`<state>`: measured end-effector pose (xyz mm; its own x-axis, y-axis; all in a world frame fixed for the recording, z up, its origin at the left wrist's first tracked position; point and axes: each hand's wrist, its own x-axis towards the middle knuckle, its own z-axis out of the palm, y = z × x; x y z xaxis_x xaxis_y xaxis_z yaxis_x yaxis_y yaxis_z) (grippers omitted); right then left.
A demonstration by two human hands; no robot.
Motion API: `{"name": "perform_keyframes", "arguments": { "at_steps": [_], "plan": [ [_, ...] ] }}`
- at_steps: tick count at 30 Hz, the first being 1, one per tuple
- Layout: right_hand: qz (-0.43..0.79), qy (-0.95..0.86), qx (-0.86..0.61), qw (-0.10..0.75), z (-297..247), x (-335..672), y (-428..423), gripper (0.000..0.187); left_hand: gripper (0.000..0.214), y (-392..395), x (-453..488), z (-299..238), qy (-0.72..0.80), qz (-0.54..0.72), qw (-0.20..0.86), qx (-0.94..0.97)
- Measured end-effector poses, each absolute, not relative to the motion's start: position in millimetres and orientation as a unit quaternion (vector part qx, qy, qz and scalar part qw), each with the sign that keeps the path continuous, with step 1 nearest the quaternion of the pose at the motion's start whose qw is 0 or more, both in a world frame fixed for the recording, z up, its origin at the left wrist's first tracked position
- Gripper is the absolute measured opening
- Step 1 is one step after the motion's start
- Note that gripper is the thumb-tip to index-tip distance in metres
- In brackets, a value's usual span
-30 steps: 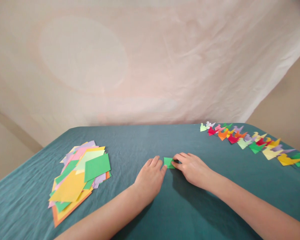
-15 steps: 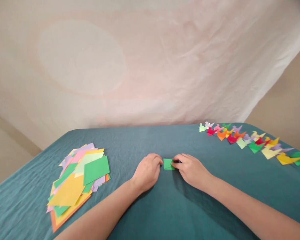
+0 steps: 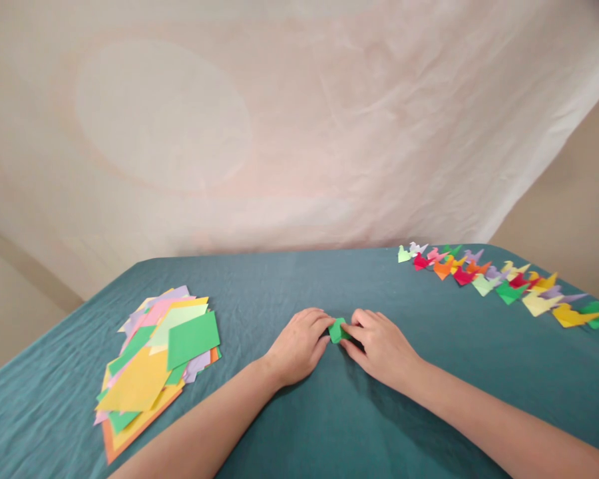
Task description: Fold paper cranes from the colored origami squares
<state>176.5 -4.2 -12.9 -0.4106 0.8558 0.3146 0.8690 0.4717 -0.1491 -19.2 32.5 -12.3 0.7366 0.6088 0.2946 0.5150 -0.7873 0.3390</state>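
Observation:
A small folded green paper (image 3: 337, 330) sits between my two hands at the middle of the teal tablecloth (image 3: 329, 412). My left hand (image 3: 299, 346) pinches its left side with curled fingers. The fingertips of my right hand (image 3: 382, 346) pinch its right side. Most of the paper is hidden by my fingers.
A loose pile of coloured paper squares (image 3: 157, 352) lies at the left, a green square on top. A row of several folded paper cranes (image 3: 499, 283) runs along the right side of the table. A pale wrinkled cloth (image 3: 279, 133) hangs behind the table.
The green paper lay flat between my hands; now both hands have closed in and pinch it, and it looks smaller and tilted.

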Motion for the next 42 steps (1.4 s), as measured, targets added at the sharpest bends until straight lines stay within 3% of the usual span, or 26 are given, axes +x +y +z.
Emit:
{"name": "perform_keyframes", "arguments": {
  "at_steps": [12, 26, 36, 42],
  "plan": [
    [-0.018, -0.838, -0.514, 0.184, -11.9, 171.4, -11.0, 0.027, 0.024, 34.1, -20.1, -13.1, 0.272, 0.224, 0.112, 0.929],
    [-0.003, -0.863, -0.462, 0.207, -16.9, 173.8, -5.0, 0.017, 0.018, 33.9, -20.9, -10.2, 0.272, 0.237, 0.076, 0.93],
    [0.097, -0.858, -0.464, 0.201, -8.9, 180.7, 1.3, 0.014, 0.017, 35.4, -22.4, -13.5, 0.275, 0.204, 0.102, 0.934],
    [0.178, -0.828, -0.475, 0.241, -11.9, 184.3, 7.9, 0.016, 0.019, 36.5, -22.7, -13.4, 0.273, 0.207, 0.111, 0.933]
  ]
}}
